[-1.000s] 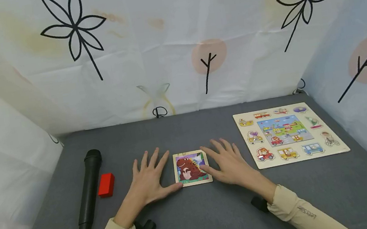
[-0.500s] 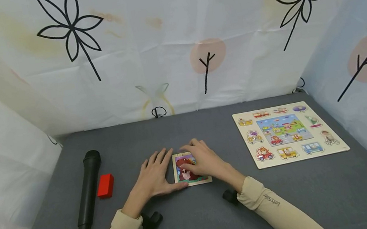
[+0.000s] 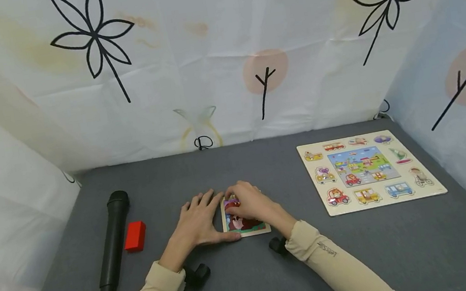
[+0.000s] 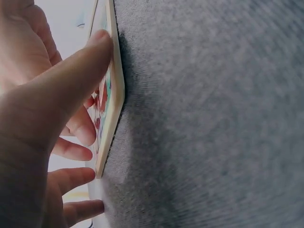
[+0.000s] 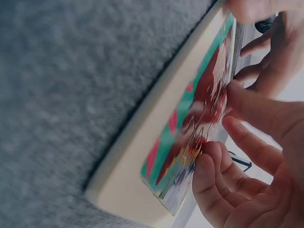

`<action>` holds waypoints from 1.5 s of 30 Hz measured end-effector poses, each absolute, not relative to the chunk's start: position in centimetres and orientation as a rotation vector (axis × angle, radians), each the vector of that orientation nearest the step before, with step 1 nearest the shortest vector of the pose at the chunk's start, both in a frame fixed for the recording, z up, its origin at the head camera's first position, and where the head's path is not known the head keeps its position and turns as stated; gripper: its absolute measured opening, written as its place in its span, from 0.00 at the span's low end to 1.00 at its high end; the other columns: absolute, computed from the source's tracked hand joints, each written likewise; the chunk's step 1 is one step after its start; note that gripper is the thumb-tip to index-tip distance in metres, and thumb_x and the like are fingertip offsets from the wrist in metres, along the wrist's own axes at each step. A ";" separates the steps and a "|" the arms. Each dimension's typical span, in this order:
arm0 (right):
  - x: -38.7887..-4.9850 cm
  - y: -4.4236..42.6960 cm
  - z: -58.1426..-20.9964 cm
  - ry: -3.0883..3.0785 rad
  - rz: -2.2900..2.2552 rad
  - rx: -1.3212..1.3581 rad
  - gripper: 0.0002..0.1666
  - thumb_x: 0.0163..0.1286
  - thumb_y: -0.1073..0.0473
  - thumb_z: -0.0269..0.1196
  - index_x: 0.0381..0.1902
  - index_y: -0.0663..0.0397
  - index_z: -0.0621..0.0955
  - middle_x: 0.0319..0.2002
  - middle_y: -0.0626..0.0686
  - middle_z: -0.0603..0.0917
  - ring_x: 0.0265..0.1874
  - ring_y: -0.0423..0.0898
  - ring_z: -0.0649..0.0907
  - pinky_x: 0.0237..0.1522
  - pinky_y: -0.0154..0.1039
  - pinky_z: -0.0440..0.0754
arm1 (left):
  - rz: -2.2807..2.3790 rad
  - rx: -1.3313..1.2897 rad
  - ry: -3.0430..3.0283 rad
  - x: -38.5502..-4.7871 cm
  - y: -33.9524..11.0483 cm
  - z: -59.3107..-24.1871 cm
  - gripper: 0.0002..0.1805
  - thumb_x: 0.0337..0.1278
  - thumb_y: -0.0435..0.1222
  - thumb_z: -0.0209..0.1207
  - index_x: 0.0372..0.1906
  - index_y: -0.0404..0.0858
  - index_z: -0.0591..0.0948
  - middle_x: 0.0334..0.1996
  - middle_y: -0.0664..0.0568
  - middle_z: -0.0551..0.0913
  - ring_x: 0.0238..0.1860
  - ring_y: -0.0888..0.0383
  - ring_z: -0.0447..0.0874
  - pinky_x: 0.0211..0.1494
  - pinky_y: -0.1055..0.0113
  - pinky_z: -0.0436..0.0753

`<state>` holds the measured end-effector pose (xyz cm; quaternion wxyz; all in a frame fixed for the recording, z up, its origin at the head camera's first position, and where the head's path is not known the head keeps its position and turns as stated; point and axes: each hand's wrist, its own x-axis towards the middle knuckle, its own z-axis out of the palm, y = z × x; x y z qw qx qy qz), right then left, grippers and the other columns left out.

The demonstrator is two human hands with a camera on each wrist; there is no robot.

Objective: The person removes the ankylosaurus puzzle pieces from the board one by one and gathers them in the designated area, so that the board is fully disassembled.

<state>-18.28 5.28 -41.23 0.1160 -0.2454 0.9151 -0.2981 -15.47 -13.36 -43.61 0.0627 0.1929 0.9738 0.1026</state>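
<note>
A small jigsaw puzzle (image 3: 246, 225) with a red-brown dinosaur in a pale wooden frame lies flat on the grey table, partly covered by both hands. My left hand (image 3: 196, 222) lies along its left side, fingers spread and thumb resting on the frame's near edge; the left wrist view shows that thumb (image 4: 97, 52) on the rim. From the right, my right hand (image 3: 252, 205) reaches over the picture. In the right wrist view its bent fingers (image 5: 206, 175) touch the picture's surface, with the thumb (image 5: 247, 99) set apart from them. No lifted piece shows between them.
A larger wooden board with vehicle pieces (image 3: 364, 172) lies at the right. At the left are a black microphone (image 3: 114, 244) and a red block (image 3: 135, 236). White patterned cloth (image 3: 213, 68) stands behind the table and along its sides.
My right hand has moved left from the puzzle's right edge to over its picture, and its fingers have bent. My left hand has shifted slightly right, its thumb further along the near edge.
</note>
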 end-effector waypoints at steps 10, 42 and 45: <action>-18.9 4.8 -41.2 2.669 -0.819 -0.601 0.19 0.64 0.59 0.74 0.52 0.59 0.85 0.50 0.60 0.86 0.47 0.56 0.84 0.59 0.61 0.78 | 0.302 0.517 2.912 -15.5 -13.0 -43.4 0.64 0.34 0.76 0.68 0.78 0.49 0.65 0.79 0.42 0.63 0.78 0.35 0.61 0.71 0.30 0.64; -18.8 3.8 -40.3 2.719 -0.628 -0.592 0.22 0.59 0.56 0.78 0.49 0.58 0.88 0.46 0.59 0.86 0.40 0.54 0.84 0.42 0.46 0.84 | 0.130 0.445 2.969 -15.4 -12.0 -42.4 0.63 0.26 0.78 0.69 0.75 0.55 0.70 0.63 0.47 0.74 0.56 0.42 0.72 0.48 0.45 0.79; -19.0 3.8 -40.4 2.702 -0.641 -0.586 0.22 0.58 0.56 0.78 0.49 0.59 0.87 0.45 0.58 0.86 0.41 0.53 0.84 0.44 0.47 0.84 | 0.121 0.444 2.967 -15.5 -12.0 -42.4 0.63 0.26 0.78 0.69 0.76 0.56 0.69 0.62 0.47 0.74 0.54 0.43 0.72 0.48 0.46 0.79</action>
